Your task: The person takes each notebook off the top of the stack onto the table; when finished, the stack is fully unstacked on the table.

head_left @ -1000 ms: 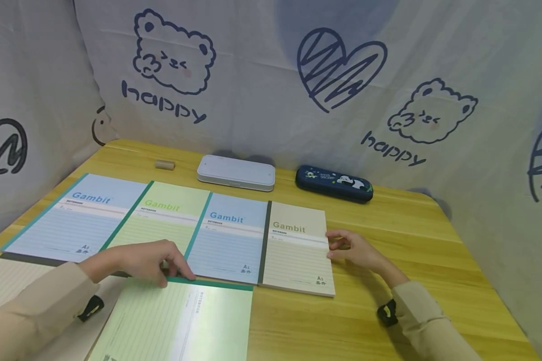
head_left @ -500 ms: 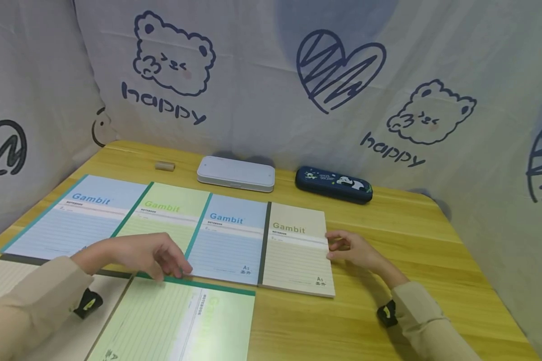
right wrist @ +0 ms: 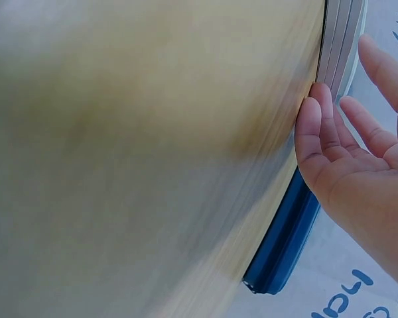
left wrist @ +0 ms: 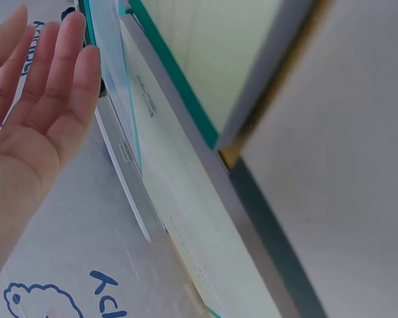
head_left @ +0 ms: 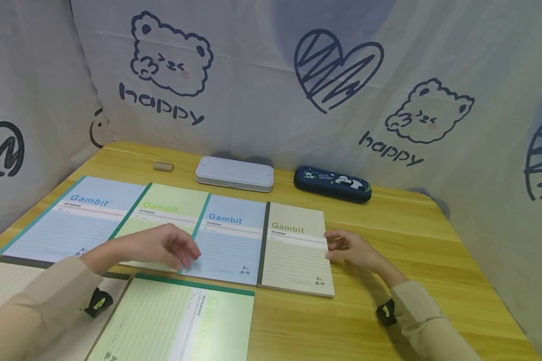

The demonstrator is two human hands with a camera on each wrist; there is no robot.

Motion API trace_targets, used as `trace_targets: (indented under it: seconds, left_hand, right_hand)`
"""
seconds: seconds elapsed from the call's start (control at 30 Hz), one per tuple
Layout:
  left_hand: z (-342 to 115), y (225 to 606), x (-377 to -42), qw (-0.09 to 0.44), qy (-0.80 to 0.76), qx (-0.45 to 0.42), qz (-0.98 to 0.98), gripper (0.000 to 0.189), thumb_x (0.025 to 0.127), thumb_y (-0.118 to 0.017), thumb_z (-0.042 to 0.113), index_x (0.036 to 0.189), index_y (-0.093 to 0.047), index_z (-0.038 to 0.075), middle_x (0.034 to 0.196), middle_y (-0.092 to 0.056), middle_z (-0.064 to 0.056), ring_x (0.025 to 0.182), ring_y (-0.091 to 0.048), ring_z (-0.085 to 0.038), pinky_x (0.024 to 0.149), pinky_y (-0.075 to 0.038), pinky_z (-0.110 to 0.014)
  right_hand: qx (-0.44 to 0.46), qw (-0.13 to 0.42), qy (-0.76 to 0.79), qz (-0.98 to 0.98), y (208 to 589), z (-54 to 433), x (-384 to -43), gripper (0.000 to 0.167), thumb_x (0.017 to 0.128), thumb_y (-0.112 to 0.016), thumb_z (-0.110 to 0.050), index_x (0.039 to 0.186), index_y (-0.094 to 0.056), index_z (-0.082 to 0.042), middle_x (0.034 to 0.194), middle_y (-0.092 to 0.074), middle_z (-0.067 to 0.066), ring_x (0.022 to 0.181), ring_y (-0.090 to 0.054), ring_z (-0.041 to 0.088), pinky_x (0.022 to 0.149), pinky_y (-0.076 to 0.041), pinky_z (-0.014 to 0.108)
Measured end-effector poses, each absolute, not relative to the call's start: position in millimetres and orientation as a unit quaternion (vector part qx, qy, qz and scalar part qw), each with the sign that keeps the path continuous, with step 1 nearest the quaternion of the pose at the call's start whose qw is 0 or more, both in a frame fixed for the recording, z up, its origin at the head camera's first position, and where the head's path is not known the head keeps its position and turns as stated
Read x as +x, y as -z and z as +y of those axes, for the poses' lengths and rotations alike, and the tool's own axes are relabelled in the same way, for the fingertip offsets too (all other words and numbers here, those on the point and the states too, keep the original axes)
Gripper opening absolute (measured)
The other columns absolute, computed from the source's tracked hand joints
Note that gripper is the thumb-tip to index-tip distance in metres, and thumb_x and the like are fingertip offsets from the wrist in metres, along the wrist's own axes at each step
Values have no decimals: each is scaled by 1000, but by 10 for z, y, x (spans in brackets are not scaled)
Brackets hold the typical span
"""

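Observation:
My left hand (head_left: 160, 245) hovers over the lower part of a green notebook (head_left: 167, 208) and the edge of a blue notebook (head_left: 232, 235) in the head view. Its fingers are relaxed and hold nothing; the left wrist view shows the bare palm (left wrist: 33, 132). At the right end of the row, my right hand (head_left: 354, 249) has its fingertips at the side edge of a beige notebook (head_left: 298, 255). In the right wrist view the fingers are loosely bent beside the layered notebook edges (right wrist: 335, 46). Nearer the front, another green notebook (head_left: 162, 321) lies turned sideways, its spine facing the row.
Another blue notebook (head_left: 90, 200) ends the row at left. A beige notebook (head_left: 9, 281) lies partly under the left sleeve. Behind the row are a white case (head_left: 235, 173), a navy panda pencil case (head_left: 331, 184) and a small brown cylinder (head_left: 163, 166). A printed curtain (head_left: 253, 90) stands behind the table.
My left hand has come off the front green notebook and risen over the row. That notebook shifted slightly to the right and up earlier. The right hand has stayed by the beige notebook.

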State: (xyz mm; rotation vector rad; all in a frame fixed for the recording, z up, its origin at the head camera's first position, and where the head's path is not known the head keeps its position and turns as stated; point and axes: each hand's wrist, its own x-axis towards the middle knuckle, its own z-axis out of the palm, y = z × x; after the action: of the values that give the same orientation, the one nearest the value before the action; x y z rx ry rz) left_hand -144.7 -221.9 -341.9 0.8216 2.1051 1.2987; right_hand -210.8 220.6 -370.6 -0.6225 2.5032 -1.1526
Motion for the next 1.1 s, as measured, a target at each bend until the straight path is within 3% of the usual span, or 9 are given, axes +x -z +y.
trace_targets:
  seconds: [0.23,0.73,1.1]
  left_hand:
    - [-2089,3375,-1490,229,-473,277,805,21,80,-62,1,101,-60,-5,91,-61,-14,78,-56,-23,71,-48,-28]
    - [-1725,3359,-1708,159,-438,271,842,17,79,-63,-2,97,-63,-3,88,-62,-9,77,-55,-17,72,-47,-29]
    - [-1462,3391,-1865,119,-438,249,856,22,77,-64,-4,99,-62,-6,93,-62,-14,79,-58,-16,71,-47,-29]
  right_hand:
    - [-216,160,405,874,3719,2210,-2111,49,80,-66,-11,121,-47,8,114,-53,22,97,-53,31,74,-43,33]
    - [-229,153,409,870,3692,2203,-2118,48,80,-67,-9,119,-47,11,115,-51,25,97,-53,33,75,-45,32]
    - [-233,155,410,868,3702,2206,-2126,48,79,-67,-8,118,-47,11,114,-51,25,96,-54,33,74,-45,32]
